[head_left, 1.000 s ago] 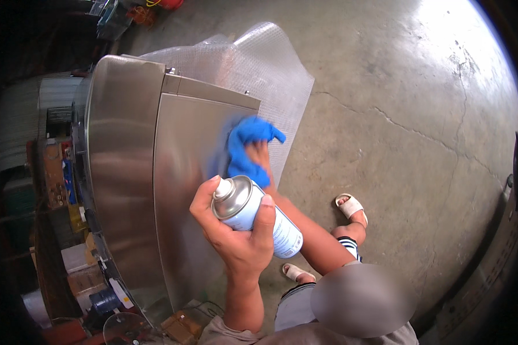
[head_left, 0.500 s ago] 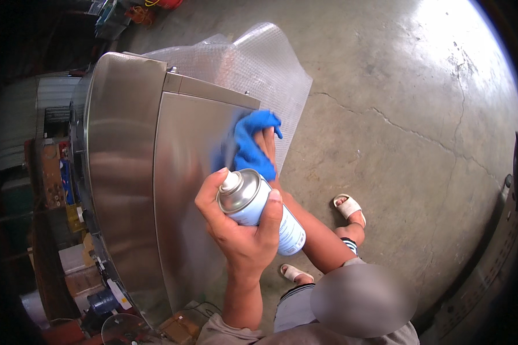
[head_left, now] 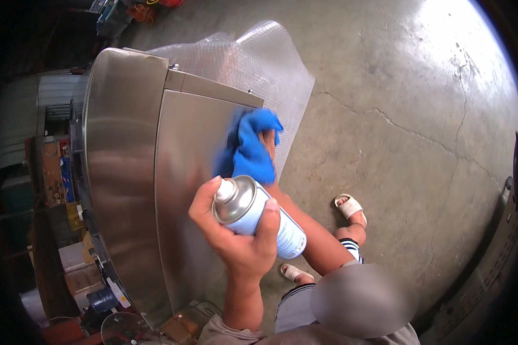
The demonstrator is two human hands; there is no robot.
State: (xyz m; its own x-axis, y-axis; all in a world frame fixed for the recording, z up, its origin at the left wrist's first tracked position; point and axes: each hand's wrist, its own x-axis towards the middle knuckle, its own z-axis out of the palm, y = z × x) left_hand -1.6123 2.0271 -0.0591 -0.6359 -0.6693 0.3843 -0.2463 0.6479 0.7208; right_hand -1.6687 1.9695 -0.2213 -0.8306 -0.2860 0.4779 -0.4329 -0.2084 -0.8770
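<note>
My left hand (head_left: pixel 244 250) is wrapped round a light-blue and silver spray can (head_left: pixel 237 198), tilted with its white nozzle toward the upper left. The index fingertip rests at the nozzle, and the thumb lies along the can's side. Beyond it, my right hand (head_left: pixel 269 144) presses a bunched blue cloth (head_left: pixel 253 152) to the upright brushed-steel panel (head_left: pixel 187 132) of a metal cabinet. The cloth hides most of the right fingers. Its dark blue reflection shows in the steel. The can covers part of my right forearm.
Clear bubble wrap (head_left: pixel 282 63) spreads over the floor behind the cabinet. The concrete floor (head_left: pixel 397 149) has long cracks. Shelves with boxes (head_left: pixel 83 279) and tools stand at the left, and a dark perforated metal edge (head_left: pixel 472 287) runs along the right.
My left hand and the spray can have shifted slightly down and to the left. The cloth, still on the steel panel, has changed its folds a little.
</note>
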